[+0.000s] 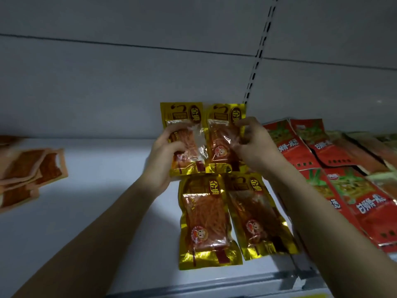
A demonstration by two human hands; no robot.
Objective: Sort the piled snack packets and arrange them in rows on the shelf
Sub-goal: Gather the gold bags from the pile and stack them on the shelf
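I am holding one gold snack packet [186,139] in my left hand [166,155] and pinching another [224,136] with my right hand [252,145], at the back of the white shelf [103,190], gripping the side edges because the light, soft film seems slippery.

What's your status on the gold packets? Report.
Left hand grips rear-left gold packet; right hand pinches rear-right gold packet. Two front gold packets lie flat. Nothing obstructing.
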